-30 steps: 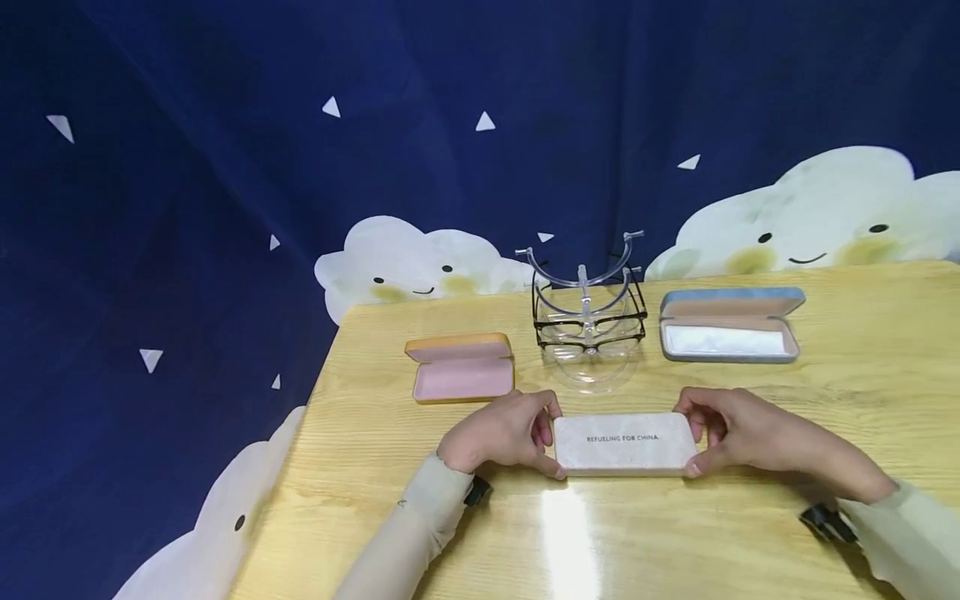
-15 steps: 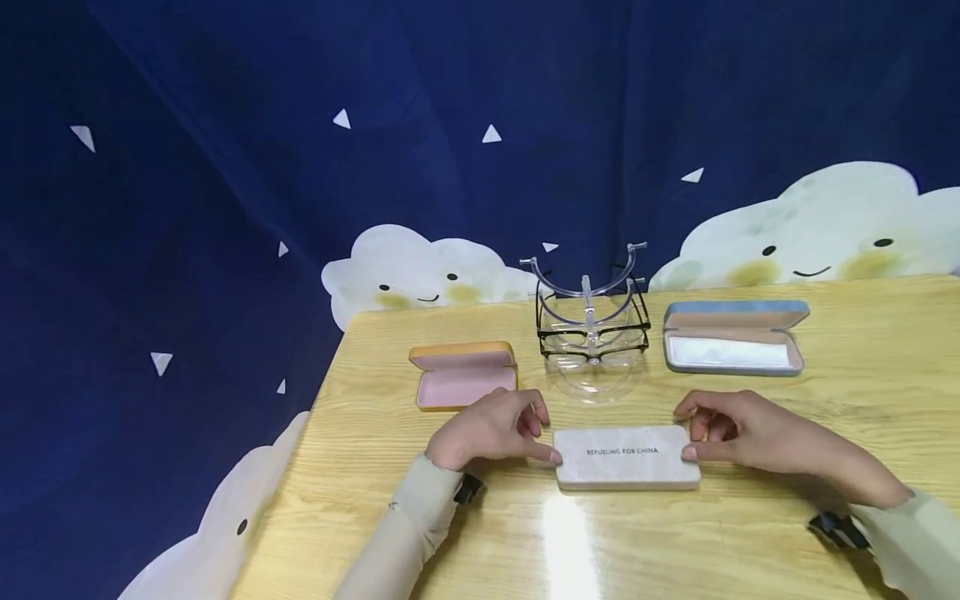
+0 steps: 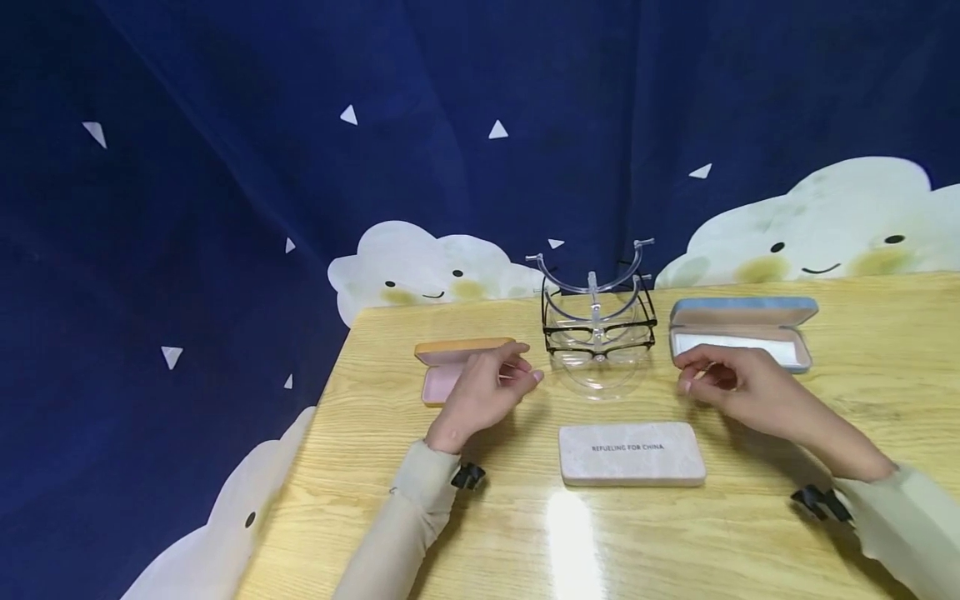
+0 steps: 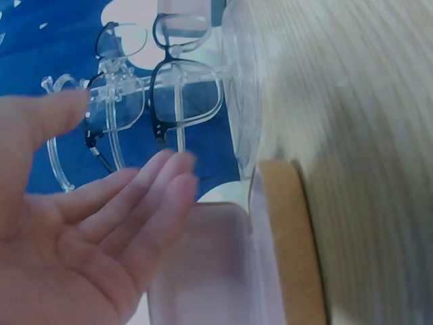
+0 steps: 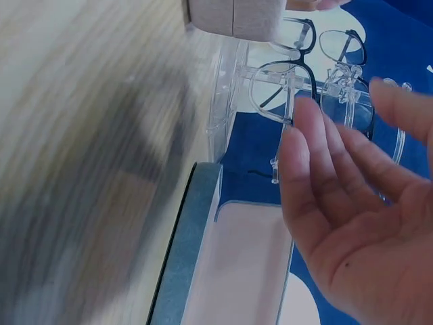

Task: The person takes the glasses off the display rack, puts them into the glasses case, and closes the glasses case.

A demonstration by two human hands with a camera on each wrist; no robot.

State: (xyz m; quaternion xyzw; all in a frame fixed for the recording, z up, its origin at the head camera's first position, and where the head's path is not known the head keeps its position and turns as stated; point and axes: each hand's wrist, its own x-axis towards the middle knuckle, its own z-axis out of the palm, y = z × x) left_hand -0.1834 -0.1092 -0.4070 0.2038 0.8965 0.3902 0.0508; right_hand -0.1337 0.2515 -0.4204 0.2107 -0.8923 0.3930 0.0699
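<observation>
The upper black-framed eyeglasses [image 3: 609,328] are displayed at two o'clock from the left hand [image 3: 483,392], ten from the right hand [image 3: 738,385]. Both are loosely curved, nothing held.

The left forearm [image 3: 401,521] lies at seven o'clock, the left hand [image 3: 477,398] aimed between one and two, fingers loosely extended; the right forearm [image 3: 896,525] lies at four o'clock, the right hand [image 3: 753,390] aimed at ten, fingers gently bent.
</observation>
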